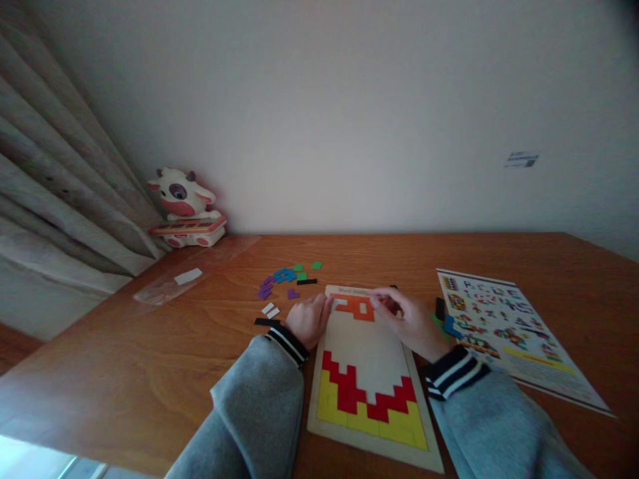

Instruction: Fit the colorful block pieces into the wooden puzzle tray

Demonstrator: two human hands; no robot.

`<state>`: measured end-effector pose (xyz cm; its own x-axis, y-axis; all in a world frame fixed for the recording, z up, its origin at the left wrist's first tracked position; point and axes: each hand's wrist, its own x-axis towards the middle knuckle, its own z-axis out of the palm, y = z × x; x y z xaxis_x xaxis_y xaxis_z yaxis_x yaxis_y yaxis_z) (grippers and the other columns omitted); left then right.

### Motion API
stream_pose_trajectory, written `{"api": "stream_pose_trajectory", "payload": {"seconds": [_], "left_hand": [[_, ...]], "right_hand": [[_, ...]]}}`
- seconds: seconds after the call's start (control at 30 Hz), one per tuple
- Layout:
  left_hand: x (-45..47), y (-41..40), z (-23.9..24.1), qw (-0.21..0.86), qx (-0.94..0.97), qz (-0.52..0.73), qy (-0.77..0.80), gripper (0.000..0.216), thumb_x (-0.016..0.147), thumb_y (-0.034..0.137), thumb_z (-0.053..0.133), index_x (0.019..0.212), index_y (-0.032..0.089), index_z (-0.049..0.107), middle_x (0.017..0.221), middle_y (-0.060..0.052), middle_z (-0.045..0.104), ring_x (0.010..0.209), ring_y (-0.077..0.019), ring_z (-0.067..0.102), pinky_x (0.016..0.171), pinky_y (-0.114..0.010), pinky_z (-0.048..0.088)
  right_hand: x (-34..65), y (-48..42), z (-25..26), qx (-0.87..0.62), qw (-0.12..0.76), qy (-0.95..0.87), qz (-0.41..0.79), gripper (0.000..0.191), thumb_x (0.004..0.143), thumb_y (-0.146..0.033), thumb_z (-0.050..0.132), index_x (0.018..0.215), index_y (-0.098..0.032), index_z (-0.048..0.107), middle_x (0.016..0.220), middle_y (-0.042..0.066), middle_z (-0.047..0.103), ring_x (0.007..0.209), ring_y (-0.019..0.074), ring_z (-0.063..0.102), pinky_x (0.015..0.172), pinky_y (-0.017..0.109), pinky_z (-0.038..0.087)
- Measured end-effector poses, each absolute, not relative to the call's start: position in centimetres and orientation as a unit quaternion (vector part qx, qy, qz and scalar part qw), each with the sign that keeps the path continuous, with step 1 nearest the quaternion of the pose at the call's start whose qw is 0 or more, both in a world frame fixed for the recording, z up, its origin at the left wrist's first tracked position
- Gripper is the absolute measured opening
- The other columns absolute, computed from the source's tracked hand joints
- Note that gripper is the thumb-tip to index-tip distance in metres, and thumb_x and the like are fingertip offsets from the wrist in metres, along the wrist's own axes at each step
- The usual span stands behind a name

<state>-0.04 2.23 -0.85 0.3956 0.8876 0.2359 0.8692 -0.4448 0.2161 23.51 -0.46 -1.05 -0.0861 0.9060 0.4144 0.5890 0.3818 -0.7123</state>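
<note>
Wooden surface point(200, 362) against a pale wall point(349, 133) — left hand point(308, 320) and right hand point(412, 322) at the far end of a puzzle board point(379, 450).
Curled at the board's left edge, the left hand has its fingertips near the orange pieces point(363, 315); whether it grips anything I cannot tell. The right hand reaches over the opposite edge, thumb and forefinger nearly together beside those orange pieces — whether a piece is pinched there is too small to tell. Nearer the person than both hands, red pieces point(347, 389) and yellow pieces point(334, 407) fill the board's near end. White pieces point(273, 312) lie just left of the left hand, purple pieces point(265, 292) and blue pieces point(285, 275) beyond them. Right of the right hand lies a printed sheet point(509, 326).
</note>
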Motion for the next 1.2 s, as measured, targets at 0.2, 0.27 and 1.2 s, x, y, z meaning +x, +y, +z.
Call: {"api": "stream_pose_trajectory", "payload": {"seconds": [0.2,0.27,1.2], "left_hand": [[1.3,0.4,-0.9,0.063,0.883,0.226,0.407,0.035,0.102,0.030,0.028,0.080,0.019,0.052,0.076,-0.004,0.064,0.070,-0.0146,0.063,0.068,-0.024,0.048],[1.3,0.4,-1.0,0.067,0.884,0.241,0.394,0.036,0.102,0.031,0.025,0.081,0.019,0.052,0.075,-0.004,0.063,0.068,-0.0151,0.061,0.066,-0.025,0.047],[1.6,0.4,-1.6,0.076,0.880,0.227,0.411,0.017,0.091,0.026,0.050,0.101,0.020,0.062,0.104,-0.007,0.060,0.100,-0.0239,0.054,0.090,-0.040,0.044]], "right_hand": [[20.1,-1.9,-0.6,-0.446,0.411,-0.736,0.300,0.027,0.091,-0.042,0.055,0.106,-0.022,0.067,0.095,0.004,0.074,0.079,0.0155,0.068,0.069,0.027,0.056],[20.0,-1.9,-0.6,-0.435,0.407,-0.740,0.312,0.026,0.093,-0.041,0.053,0.104,-0.022,0.067,0.090,0.003,0.074,0.078,0.0149,0.069,0.068,0.026,0.056],[22.9,-0.4,-2.4,-0.457,0.276,-0.846,-0.014,0.022,0.092,-0.020,0.052,0.097,-0.021,0.073,0.106,0.008,0.070,0.100,0.0234,0.062,0.092,0.042,0.052]]}}
